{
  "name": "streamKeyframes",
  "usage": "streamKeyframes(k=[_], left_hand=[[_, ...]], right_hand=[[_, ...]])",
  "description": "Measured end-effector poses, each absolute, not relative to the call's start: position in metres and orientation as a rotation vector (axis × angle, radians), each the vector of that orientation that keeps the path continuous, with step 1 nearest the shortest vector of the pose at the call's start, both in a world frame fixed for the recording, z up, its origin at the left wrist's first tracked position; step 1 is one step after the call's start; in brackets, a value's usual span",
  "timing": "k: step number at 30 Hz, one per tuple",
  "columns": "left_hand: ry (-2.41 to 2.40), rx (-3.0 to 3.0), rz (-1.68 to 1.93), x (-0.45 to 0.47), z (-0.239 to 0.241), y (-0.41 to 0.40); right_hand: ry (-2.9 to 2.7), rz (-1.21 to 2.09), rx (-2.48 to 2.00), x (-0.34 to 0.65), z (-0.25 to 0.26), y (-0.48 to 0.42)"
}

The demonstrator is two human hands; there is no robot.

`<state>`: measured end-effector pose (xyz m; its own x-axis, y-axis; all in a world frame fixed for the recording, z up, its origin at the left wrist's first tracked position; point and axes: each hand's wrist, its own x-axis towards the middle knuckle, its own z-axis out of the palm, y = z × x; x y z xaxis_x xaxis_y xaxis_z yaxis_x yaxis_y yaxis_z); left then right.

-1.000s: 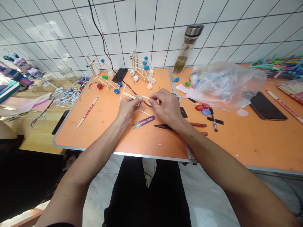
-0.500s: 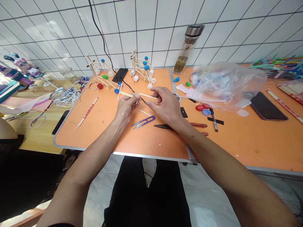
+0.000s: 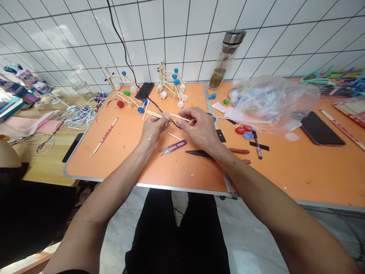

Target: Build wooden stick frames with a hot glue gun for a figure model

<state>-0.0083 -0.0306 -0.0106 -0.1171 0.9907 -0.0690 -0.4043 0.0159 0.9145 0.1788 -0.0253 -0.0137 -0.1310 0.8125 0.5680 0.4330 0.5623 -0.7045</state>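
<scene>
My left hand [image 3: 153, 128] pinches thin pale wooden sticks [image 3: 154, 113] between thumb and fingers, with their ends pointing left. Opposite it, my right hand [image 3: 199, 127] is closed on another wooden stick [image 3: 178, 117], whose left end reaches the left fingertips. Whether the sticks are joined there is hidden by my fingers. Below the hands lie purple thread snips [image 3: 177, 145] and a short loose stick [image 3: 174, 136]. Pliers with red handles [image 3: 238, 151] lie partly under my right forearm. Behind my hands stand two stick frames [image 3: 167, 82] with coloured balls.
A glass tea bottle [image 3: 221, 64] stands by the tiled wall. To the right are a plastic bag [image 3: 273, 101], a marker [image 3: 257, 144] and a phone [image 3: 322, 128]. Wrapped chopsticks [image 3: 105, 136] lie on the left. A black cable [image 3: 125, 47] hangs down behind the frames.
My right fingers have come down and closed around the stick. The left hand has shifted slightly to the right with its sticks.
</scene>
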Motion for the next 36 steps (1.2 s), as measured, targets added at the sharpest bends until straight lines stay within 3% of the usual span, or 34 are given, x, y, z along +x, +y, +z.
streamKeyframes(k=[36], left_hand=[[1.003,0.898,1.405,-0.0010,-0.0147,-0.0347]], right_hand=[[-1.779,0.443,-1.086,0.1788,-0.0108,-0.0275]])
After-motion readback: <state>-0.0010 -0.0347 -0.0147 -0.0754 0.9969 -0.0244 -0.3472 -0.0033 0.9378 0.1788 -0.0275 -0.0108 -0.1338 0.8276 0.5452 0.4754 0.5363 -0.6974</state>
